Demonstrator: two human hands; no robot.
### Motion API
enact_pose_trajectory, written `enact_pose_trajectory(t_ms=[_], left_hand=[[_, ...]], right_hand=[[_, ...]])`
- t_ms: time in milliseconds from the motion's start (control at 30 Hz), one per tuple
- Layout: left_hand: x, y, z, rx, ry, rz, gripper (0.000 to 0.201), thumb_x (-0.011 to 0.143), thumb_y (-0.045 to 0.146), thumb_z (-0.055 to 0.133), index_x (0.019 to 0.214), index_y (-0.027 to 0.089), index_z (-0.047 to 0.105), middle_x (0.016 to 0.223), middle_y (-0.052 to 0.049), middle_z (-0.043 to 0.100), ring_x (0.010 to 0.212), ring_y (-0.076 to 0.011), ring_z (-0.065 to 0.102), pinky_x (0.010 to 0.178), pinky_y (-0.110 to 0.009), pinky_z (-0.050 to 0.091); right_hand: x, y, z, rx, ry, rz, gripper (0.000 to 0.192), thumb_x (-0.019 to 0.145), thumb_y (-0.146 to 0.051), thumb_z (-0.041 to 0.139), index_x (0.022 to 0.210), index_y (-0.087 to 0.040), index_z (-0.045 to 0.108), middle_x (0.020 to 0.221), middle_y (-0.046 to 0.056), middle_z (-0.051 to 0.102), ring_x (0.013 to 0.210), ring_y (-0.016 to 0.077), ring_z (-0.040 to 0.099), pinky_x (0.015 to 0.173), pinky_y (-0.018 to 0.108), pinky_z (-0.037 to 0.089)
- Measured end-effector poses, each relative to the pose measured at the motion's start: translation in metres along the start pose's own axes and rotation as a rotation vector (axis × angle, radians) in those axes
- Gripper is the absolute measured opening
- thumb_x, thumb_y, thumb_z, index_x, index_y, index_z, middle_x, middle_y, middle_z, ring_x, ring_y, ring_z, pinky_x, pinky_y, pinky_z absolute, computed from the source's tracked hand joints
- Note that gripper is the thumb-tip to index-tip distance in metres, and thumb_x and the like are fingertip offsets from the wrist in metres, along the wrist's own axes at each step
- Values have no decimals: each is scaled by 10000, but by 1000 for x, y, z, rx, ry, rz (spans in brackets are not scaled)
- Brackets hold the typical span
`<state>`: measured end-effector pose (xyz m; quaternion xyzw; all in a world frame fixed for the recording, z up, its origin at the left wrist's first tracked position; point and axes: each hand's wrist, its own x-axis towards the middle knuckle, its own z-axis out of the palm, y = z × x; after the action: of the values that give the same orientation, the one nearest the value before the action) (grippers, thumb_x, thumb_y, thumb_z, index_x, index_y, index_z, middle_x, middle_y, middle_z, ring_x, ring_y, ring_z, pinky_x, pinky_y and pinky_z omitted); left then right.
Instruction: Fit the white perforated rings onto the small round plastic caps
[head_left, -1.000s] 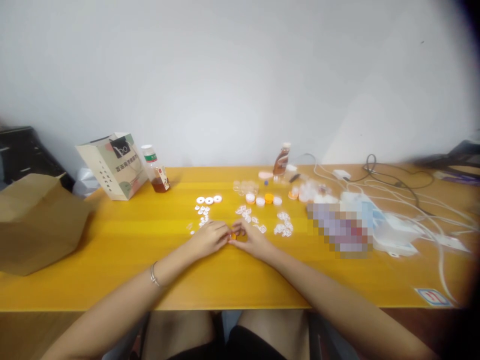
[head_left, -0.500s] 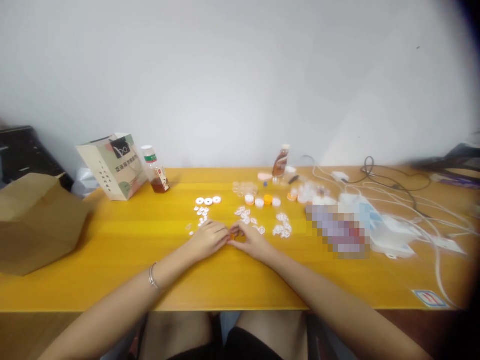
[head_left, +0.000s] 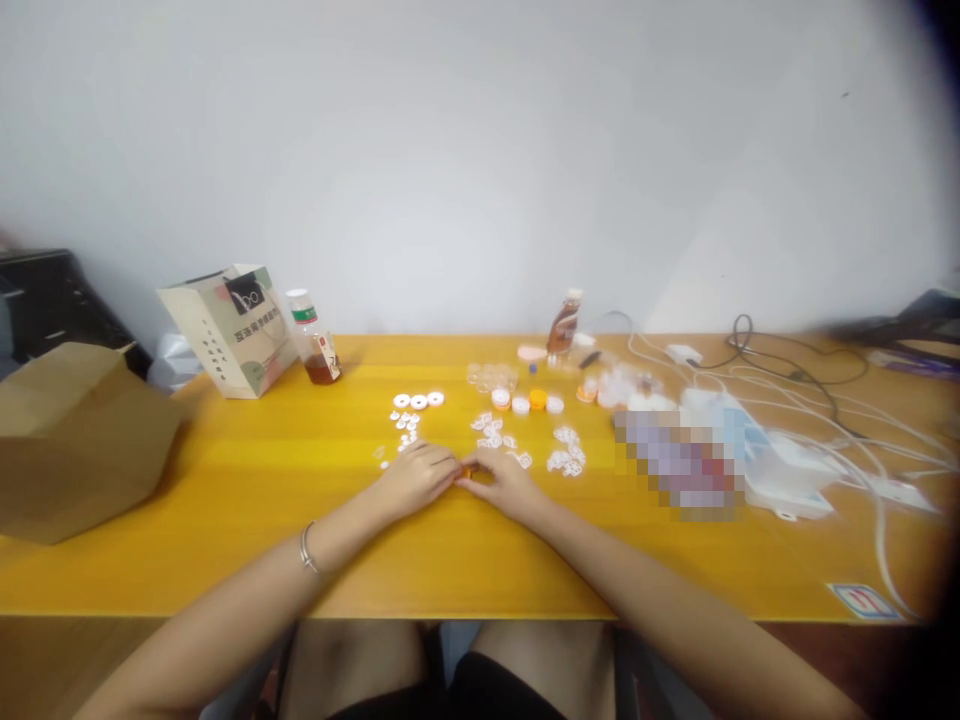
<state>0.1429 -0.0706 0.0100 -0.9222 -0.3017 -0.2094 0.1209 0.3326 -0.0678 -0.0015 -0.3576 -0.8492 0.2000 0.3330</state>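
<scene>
Near the middle of the table, my left hand [head_left: 421, 476] and my right hand [head_left: 504, 480] meet at the fingertips. Between them shows a small orange piece [head_left: 467, 473], mostly covered by the fingers, so its exact kind is unclear. My right thumb and index finger pinch it, and my left fingertips close on its other side. Just beyond my left hand lie small white round parts [head_left: 406, 421] and three white rings [head_left: 418, 402]. Past my right hand are flat white pieces with holes [head_left: 491, 432] and another group of such pieces [head_left: 568, 452].
White and orange round caps [head_left: 538, 400] stand in a row behind clear round parts [head_left: 491, 376]. Two drink bottles [head_left: 321, 360] [head_left: 564, 325] are farther back. A paper bag [head_left: 244, 335] and brown bag [head_left: 82, 440] are left. Cables [head_left: 780, 390] and a plastic box [head_left: 787, 480] crowd the right.
Both hands stay together around the orange piece, with slight finger movement; less of the piece shows now. The whole view has shifted a little.
</scene>
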Motion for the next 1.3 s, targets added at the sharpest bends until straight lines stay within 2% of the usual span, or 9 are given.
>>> enact_pose_trajectory(t_ms=[300,533,633,1300], left_hand=[[-2,-1,0,-22,6,19,225,875,253,373,897,190,588,808,-29,621,734,-126,559,707,-271,374],[3,2,1,-345,9,-174,191,839,287,444,840,183,604,753,-23,603,700,-119,549,654,-223,410],[4,2,1,-422,12,-236,167,818,286,478,825,182,609,756,-17,605,697,-117,549,649,-216,412],[3,-7,8,-530,57,-320,151,800,248,502,813,155,620,754,-20,572,667,-94,533,617,-196,427]], right_hand=[[0,2,1,24,-13,-34,147,764,-293,570,866,-197,614,829,34,642,797,161,582,746,294,453],[0,3,3,-21,6,-51,137,771,-279,563,836,-204,657,892,47,647,841,160,589,770,285,455],[1,1,3,-43,17,-63,152,782,-283,549,848,-208,663,890,46,653,837,159,591,766,285,456],[-1,2,3,-108,73,-49,190,801,-266,518,913,-245,671,942,34,673,864,167,610,781,300,476]])
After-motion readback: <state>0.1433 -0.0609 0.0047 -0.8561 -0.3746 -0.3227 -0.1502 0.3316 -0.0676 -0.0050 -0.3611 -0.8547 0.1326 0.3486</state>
